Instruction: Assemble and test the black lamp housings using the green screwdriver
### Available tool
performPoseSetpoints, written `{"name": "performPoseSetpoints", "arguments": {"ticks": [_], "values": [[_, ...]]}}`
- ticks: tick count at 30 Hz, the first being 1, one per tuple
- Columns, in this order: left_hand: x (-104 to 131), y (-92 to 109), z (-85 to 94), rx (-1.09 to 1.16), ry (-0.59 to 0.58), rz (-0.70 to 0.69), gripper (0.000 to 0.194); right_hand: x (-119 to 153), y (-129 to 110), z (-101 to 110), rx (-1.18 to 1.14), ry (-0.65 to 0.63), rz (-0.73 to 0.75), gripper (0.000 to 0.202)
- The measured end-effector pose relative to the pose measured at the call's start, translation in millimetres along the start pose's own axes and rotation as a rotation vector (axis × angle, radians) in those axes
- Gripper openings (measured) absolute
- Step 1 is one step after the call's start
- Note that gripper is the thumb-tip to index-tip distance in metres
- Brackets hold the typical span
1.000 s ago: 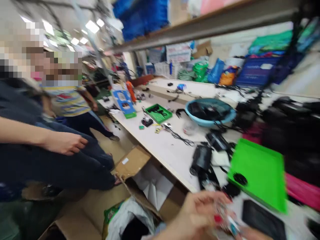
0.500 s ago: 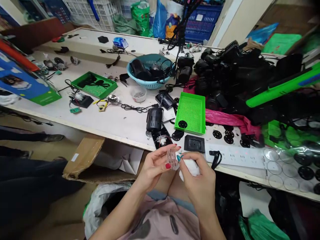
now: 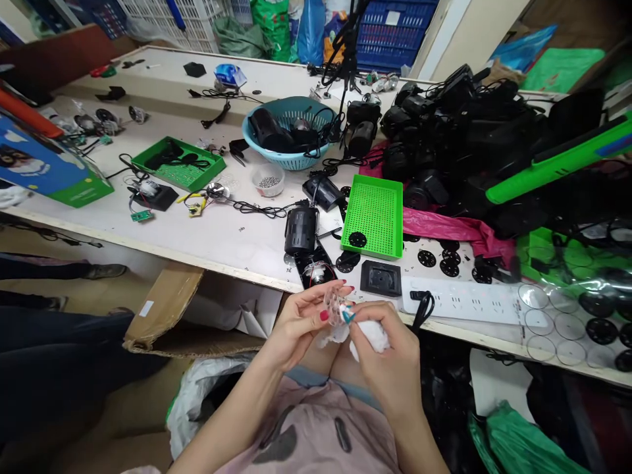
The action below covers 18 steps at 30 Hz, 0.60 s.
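My left hand pinches a small clear ridged plastic piece between thumb and fingers, just past the front edge of the bench. My right hand is closed on a crumpled white wipe, cloth or paper, and presses part of it against the clear piece. Fingers cover some of both things. Beyond my fingers, an opened black device with a round bulb-like part and wires lies at the bench edge. A black square frame lies to its right.
A green perforated tray holds one black disc. Black discs, a white power strip and clear discs in plastic lie right. A blue basket and a pile of black devices stand behind. A cardboard box sits below left.
The clear piece has tilted a little in my left hand. More of the white wipe now shows below it. The view has shifted slightly.
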<state>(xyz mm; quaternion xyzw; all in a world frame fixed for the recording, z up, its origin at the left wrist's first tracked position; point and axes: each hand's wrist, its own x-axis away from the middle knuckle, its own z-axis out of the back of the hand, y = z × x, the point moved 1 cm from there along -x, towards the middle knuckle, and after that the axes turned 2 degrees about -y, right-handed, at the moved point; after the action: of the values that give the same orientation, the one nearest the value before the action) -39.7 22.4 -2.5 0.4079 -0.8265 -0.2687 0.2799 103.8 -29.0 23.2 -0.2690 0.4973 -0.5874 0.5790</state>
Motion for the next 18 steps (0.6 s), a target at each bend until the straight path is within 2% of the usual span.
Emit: {"name": "performPoseSetpoints", "arguments": {"ticks": [3,6,12,18], "values": [[1,-1,-1.5,-0.02,-0.015,0.043,0.053,-4,8,-2,-0.004,0.063,-0.044,0.014],[2,-2,-1.9,-0.044,-0.027,0.085,0.053,-9,6,-5,-0.06,0.076,-0.028,0.014],[2,-3,0.3,-0.017,-0.018,0.054,0.043,-15,-7,-6,-0.096,-0.084,0.139,0.018],[5,-3,3.0,-0.019,-0.029,0.026,0.048,-20,5,-7,-0.004,0.003,0.092,0.019]]}}
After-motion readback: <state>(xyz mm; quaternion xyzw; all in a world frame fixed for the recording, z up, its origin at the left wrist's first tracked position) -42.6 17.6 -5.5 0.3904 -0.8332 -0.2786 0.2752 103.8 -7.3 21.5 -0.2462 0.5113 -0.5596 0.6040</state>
